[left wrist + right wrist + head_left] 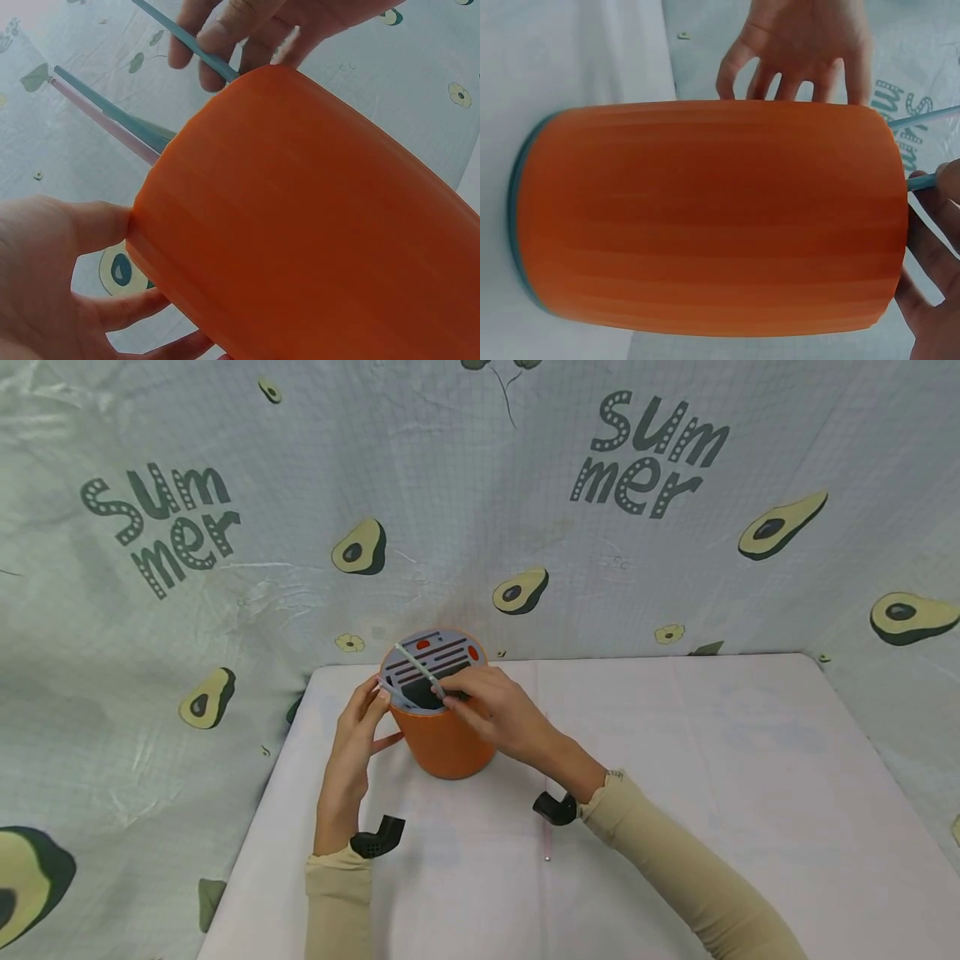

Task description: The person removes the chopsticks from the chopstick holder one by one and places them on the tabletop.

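Note:
An orange holder [442,743] with a grey slotted top [450,639] stands upright on the table. My left hand [352,735] steadies its left side, fingertips touching the wall and thumb near the rim. Above the dark opening in the top, my right hand [495,706] pinches a slim pale blue-green stick [416,664] between thumb and fingers. The stick's lower end is hidden by the rim in the left wrist view. Also there, a pink stick [101,116] and another blue-green stick [90,94] jut out of the holder, close to my left thumb.
White cloth covers the table [675,777]. A sheet [450,485] printed with avocados and lettering hangs behind it and at the sides. Black wrist cameras [378,837] sit on both wrists. A thin pink strip [547,839] lies near the right wrist.

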`<state>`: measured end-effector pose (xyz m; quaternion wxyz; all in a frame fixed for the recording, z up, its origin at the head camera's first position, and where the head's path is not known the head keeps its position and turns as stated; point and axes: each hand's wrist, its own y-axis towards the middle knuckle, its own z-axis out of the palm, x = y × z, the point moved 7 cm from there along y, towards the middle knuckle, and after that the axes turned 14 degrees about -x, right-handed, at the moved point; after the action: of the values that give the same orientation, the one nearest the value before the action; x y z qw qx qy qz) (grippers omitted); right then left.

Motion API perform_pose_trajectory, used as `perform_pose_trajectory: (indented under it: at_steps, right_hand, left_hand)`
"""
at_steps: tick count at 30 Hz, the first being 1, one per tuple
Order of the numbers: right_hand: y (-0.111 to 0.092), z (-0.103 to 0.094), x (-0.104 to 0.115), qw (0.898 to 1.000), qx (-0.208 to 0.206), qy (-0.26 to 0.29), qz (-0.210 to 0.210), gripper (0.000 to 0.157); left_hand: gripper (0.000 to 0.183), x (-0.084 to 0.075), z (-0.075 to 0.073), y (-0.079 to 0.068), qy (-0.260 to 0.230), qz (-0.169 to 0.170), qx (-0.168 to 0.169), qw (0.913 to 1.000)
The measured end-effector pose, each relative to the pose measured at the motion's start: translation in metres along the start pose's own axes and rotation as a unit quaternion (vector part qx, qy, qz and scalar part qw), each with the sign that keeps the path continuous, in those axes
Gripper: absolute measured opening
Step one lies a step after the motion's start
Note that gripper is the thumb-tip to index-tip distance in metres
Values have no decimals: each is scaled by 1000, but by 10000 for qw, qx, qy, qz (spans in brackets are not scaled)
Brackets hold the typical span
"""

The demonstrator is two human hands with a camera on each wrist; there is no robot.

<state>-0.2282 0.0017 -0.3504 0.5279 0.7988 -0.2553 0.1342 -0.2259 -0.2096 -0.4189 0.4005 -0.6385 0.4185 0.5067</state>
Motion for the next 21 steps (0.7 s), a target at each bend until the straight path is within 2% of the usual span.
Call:
perform_pose_trajectory:
  at_steps: [11,21]
  right_hand:
    - [8,-17,14,9961,-688,520,-169,28]
    - [15,-40,22,9862,-1453,784,-122,30]
  left_hand:
    - [64,-1,-1,-3,-75,-4,3,10000]
    - [62,-2,-1,-3,-97,7,48,9999]
